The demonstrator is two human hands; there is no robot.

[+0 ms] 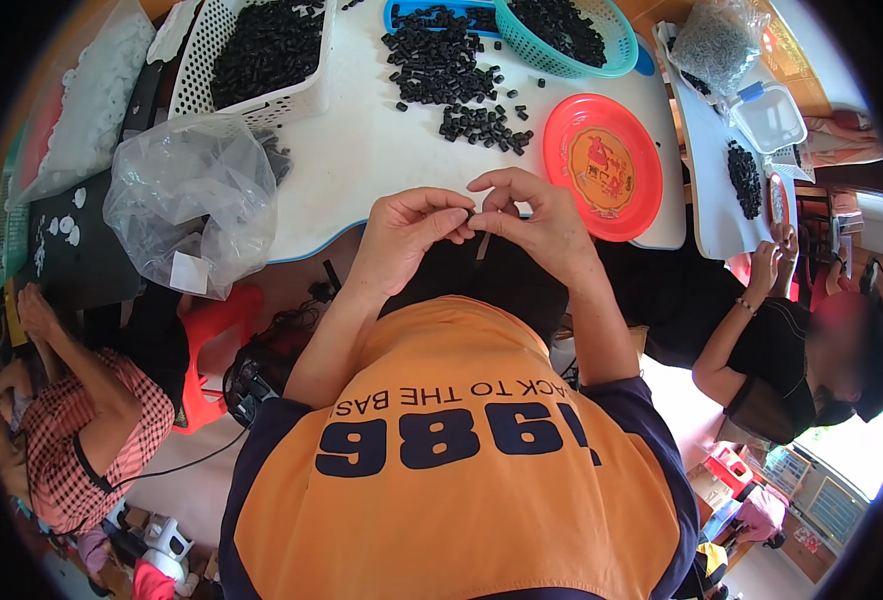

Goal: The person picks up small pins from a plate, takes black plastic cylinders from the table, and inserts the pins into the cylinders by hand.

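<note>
Just off the table's front edge, my left hand (408,238) and my right hand (538,230) meet at the fingertips. Between them is a small dark piece (470,213), mostly covered by my fingers. My left thumb and fingers are pinched on it. My right thumb and a finger close on its other side, with the index finger arched above. Beyond my hands lies a loose heap of small black cylindrical plastic parts (441,70), with a smaller cluster (486,127) nearer me. A red round plate (651,165) with a printed centre sits right of my right hand.
A white perforated basket (306,100) and a teal basket (616,62) hold black parts. A clear plastic bag (191,190) hangs over the table's left edge. One co-worker (111,420) sits left; another (771,350) sits right at a second table (706,190). A red stool (201,350) stands left.
</note>
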